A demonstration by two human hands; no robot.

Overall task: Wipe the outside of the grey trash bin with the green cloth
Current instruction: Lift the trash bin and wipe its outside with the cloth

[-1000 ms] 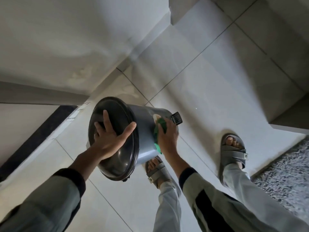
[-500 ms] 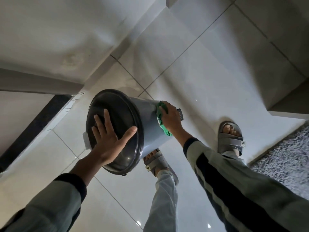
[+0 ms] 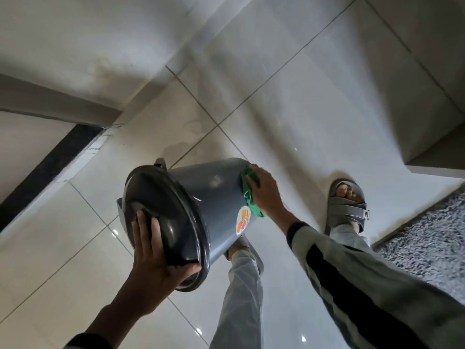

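Note:
The grey trash bin (image 3: 214, 197) is tipped on its side above the floor, its dark lid (image 3: 166, 222) facing me. A round orange and white sticker (image 3: 243, 220) shows on its wall. My left hand (image 3: 153, 263) grips the lid's lower rim, fingers spread over the lid and thumb under the edge. My right hand (image 3: 264, 192) presses the green cloth (image 3: 249, 195) against the bin's wall near its base. Most of the cloth is hidden under my palm.
Glossy pale floor tiles (image 3: 302, 117) lie below. My feet in grey sandals (image 3: 347, 205) stand to the right and under the bin. A grey shaggy rug (image 3: 427, 238) lies at the right edge. A white wall (image 3: 75, 41) with a dark strip (image 3: 50, 167) runs along the left.
The bin has been turned so the sticker now shows. My left hand slid down to the lid's lower rim. My right hand moved with the cloth toward the bin's base.

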